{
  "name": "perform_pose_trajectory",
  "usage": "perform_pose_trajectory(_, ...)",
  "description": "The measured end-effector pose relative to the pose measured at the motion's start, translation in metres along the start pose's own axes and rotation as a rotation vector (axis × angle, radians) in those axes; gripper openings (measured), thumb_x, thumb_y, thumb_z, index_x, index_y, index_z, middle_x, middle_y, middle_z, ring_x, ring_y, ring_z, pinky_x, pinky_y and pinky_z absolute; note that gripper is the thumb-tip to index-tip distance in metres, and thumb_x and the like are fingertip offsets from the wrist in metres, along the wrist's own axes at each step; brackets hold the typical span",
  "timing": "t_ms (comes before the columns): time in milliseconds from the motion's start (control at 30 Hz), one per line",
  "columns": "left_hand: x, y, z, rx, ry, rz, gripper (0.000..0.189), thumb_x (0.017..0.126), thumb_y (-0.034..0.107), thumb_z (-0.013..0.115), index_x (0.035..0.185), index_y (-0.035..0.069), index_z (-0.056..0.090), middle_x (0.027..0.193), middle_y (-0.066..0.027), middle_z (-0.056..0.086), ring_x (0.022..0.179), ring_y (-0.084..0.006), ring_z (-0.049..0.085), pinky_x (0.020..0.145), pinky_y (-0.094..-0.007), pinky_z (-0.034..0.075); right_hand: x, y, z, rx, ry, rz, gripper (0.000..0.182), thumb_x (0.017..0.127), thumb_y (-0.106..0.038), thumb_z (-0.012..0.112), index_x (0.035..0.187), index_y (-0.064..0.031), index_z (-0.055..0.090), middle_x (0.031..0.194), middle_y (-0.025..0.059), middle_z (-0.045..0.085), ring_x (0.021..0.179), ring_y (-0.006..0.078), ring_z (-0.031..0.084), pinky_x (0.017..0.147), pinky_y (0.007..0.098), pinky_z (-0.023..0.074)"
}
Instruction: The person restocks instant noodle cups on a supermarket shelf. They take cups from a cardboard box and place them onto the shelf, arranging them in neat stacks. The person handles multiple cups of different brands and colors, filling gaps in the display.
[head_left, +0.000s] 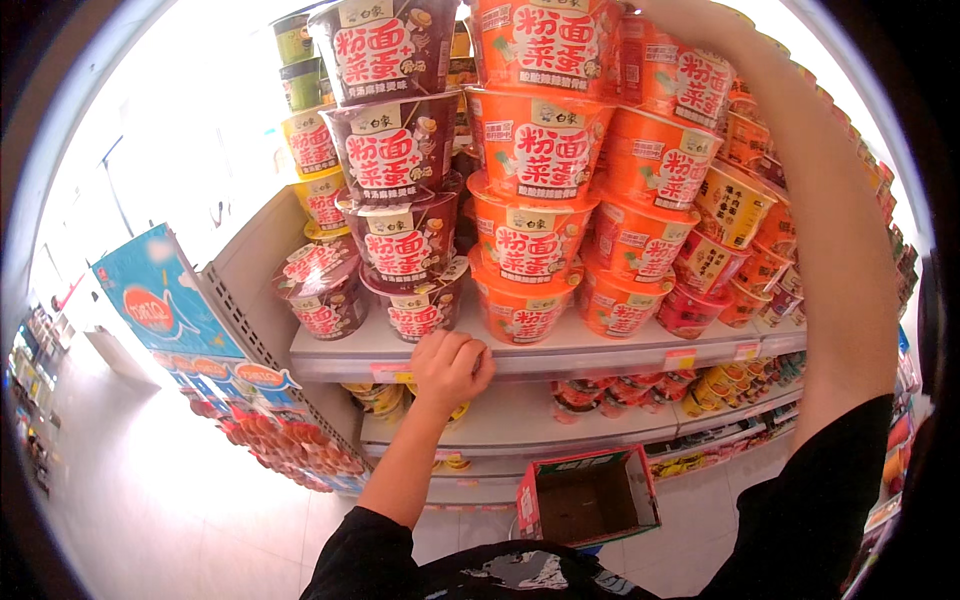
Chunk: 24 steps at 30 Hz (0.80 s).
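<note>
My left hand (452, 367) rests in a loose fist against the front edge of a white shelf (555, 364). Just behind it stands a stack of dark purple instant-noodle bowls (395, 244). To the right of that rise two stacks of orange noodle bowls, one in front of me (534, 244) and one beside it (645, 236). My right arm reaches up along the right side to the top of the orange stacks. Only part of my right hand (664, 11) shows at the upper rim, near the top orange bowls; its fingers are cut off and washed out.
An open, empty-looking cardboard box (589, 495) is below the shelf, close to my body. A blue hanging display (169, 292) with red packets (277, 435) covers the shelf's left end. Lower shelves (517, 427) carry more cups. Further noodle stacks (731, 202) continue to the right.
</note>
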<state>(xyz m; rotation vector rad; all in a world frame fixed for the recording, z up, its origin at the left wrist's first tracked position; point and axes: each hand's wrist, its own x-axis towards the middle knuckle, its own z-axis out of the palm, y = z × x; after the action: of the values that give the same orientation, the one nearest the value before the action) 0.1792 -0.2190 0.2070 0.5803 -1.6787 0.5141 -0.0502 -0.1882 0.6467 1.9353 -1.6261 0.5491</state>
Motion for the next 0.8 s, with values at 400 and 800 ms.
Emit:
perform_pose_trajectory(400, 0.002, -0.004, -0.005, 0.015, 0.005, 0.017, 0.015, 0.066, 0.010, 0.075, 0.075, 0.013, 0.064, 0.077, -0.0005, 0.060, 0.067, -0.0208, 0.057, 0.058, -0.0346, 0.045, -0.004, -0.003, 0.002, -0.039, 0.014, 0.005, 0.067, 0.106, -0.052, 0.020, 0.148, -0.0057, 0.045, 0.148, 0.0232, 0.048, 0.138, 0.0384, 0.043, 0.117, 0.0450, 0.0309)
perform_pose_trajectory(800, 0.002, -0.001, -0.001, 0.005, 0.010, 0.027, 0.015, 0.067, 0.010, 0.074, 0.075, 0.012, 0.062, 0.077, -0.0010, 0.060, 0.066, -0.0212, 0.057, 0.058, -0.0343, 0.045, -0.014, -0.014, -0.001, -0.031, -0.040, 0.124, 0.069, 0.106, -0.053, 0.016, 0.146, -0.0050, 0.048, 0.138, 0.0223, 0.058, 0.129, 0.0370, 0.054, 0.113, 0.0469, 0.0364)
